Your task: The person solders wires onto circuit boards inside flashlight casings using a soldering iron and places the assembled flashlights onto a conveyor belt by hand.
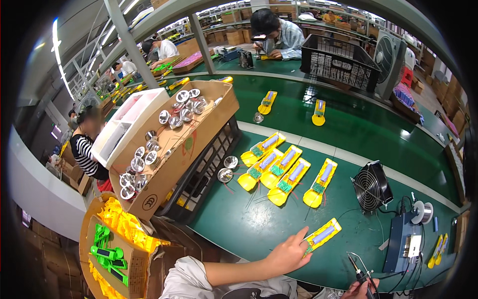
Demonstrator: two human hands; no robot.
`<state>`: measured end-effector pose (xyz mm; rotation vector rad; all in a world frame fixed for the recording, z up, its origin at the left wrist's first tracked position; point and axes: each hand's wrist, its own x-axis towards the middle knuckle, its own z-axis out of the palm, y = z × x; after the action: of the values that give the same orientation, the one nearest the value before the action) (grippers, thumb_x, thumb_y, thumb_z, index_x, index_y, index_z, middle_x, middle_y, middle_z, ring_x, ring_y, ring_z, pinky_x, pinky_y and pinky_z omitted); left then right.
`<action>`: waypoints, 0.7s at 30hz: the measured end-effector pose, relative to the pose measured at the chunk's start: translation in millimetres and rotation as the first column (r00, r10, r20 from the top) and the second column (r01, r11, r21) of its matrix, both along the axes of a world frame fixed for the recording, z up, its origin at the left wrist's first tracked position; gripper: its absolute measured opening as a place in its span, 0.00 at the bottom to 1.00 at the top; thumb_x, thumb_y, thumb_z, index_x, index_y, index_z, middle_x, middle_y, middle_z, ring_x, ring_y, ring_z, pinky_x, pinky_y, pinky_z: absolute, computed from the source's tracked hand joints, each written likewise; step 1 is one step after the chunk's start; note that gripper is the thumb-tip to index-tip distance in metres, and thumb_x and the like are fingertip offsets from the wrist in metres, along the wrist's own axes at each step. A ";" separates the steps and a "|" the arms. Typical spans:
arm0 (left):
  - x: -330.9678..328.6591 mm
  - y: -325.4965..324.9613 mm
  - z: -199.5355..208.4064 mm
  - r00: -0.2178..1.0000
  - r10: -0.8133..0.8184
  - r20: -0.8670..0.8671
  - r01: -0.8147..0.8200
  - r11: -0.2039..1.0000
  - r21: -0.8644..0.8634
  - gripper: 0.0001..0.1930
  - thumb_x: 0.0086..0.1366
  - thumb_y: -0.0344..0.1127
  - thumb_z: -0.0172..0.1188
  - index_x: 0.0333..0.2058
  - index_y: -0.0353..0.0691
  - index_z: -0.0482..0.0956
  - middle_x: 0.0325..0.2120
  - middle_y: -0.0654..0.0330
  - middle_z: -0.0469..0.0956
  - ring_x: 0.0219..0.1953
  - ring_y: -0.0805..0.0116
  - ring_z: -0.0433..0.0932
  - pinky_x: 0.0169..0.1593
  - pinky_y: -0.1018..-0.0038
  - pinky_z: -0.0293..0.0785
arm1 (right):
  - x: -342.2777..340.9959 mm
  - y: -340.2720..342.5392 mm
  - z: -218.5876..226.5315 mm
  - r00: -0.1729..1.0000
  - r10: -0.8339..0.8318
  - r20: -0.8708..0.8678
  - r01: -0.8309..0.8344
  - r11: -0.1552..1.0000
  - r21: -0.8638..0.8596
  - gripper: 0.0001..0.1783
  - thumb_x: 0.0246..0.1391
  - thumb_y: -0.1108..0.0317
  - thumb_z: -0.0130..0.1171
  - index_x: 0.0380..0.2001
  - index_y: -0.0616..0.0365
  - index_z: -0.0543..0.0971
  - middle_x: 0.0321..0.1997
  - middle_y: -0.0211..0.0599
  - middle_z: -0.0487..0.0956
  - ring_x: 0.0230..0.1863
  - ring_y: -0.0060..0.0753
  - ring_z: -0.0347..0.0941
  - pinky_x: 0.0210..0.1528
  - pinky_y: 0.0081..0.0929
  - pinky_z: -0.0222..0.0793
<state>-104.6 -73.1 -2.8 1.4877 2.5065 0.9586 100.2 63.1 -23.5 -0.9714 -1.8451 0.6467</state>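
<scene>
The left hand has its fingers on the near end of a yellow casing with a blue cell, on the green table; whether it pinches or merely presses is hard to tell. The right hand grips a soldering iron. Five similar casings lie beyond, left of a black fan.

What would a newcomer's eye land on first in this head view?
Probably the five yellow casings with green boards and bluish cells, lying together mid-picture, and one more yellow casing nearer the wearer, touched by the left grip. Next, the shiny silver reflectors clustered in the cardboard box at left, then the black fan on the right of the green bench.
</scene>
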 end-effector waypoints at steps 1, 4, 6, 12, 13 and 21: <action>0.7 -2.3 0.8 1.000 0.003 -0.002 -0.003 1.000 0.010 0.16 0.48 0.39 0.58 0.26 0.28 0.72 0.46 0.42 0.63 0.36 0.54 0.71 0.35 0.71 0.73 | 0.6 -1.4 -0.2 1.000 -0.006 0.014 0.006 0.999 -0.038 0.08 0.43 0.70 0.51 0.18 0.63 0.68 0.20 0.45 0.66 0.21 0.46 0.63 0.21 0.35 0.56; 1.0 -10.5 13.9 0.997 0.057 -0.052 -0.056 0.998 0.010 0.14 0.48 0.39 0.59 0.22 0.32 0.72 0.45 0.47 0.66 0.35 0.58 0.71 0.33 0.73 0.72 | 0.7 -2.0 -2.7 0.999 -0.040 -0.007 0.040 0.999 -0.003 0.10 0.46 0.67 0.51 0.19 0.64 0.69 0.20 0.46 0.66 0.21 0.47 0.63 0.22 0.35 0.58; 2.3 -17.4 13.4 0.997 0.038 -0.064 -0.039 0.999 -0.013 0.13 0.48 0.39 0.59 0.22 0.33 0.73 0.44 0.49 0.66 0.34 0.60 0.70 0.32 0.74 0.72 | 2.9 -2.3 -5.4 0.998 -0.059 -0.026 0.060 0.998 0.035 0.12 0.48 0.65 0.51 0.21 0.65 0.69 0.22 0.49 0.67 0.23 0.49 0.64 0.23 0.37 0.59; 7.4 -13.7 12.0 0.992 0.054 -0.111 -0.056 0.998 -0.020 0.10 0.48 0.39 0.60 0.23 0.37 0.74 0.42 0.55 0.68 0.34 0.63 0.70 0.33 0.74 0.71 | -0.8 0.1 -15.8 0.998 -0.024 0.050 0.023 1.000 0.010 0.16 0.50 0.61 0.48 0.23 0.67 0.68 0.24 0.51 0.68 0.23 0.51 0.64 0.24 0.39 0.60; 7.2 -13.0 13.3 0.991 0.079 -0.107 -0.082 0.996 -0.023 0.10 0.48 0.39 0.60 0.23 0.38 0.74 0.42 0.56 0.68 0.33 0.63 0.70 0.34 0.72 0.71 | -0.9 0.5 -18.0 0.999 -0.018 0.051 0.018 1.000 0.004 0.16 0.50 0.61 0.48 0.23 0.67 0.68 0.24 0.51 0.68 0.23 0.51 0.64 0.24 0.39 0.60; -141.1 -81.3 29.0 0.795 0.498 -0.346 -0.544 0.838 -0.044 0.04 0.47 0.30 0.58 0.24 0.39 0.75 0.25 0.57 0.70 0.32 0.59 0.70 0.34 0.68 0.69 | 2.1 2.4 -15.7 0.926 0.015 -0.377 -0.169 0.909 -0.380 0.10 0.52 0.67 0.46 0.30 0.66 0.65 0.25 0.45 0.66 0.23 0.38 0.63 0.21 0.25 0.60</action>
<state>-245.6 -154.5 26.1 0.9774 3.2479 0.5877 102.3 65.5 -39.2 -0.9472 -1.4544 1.2242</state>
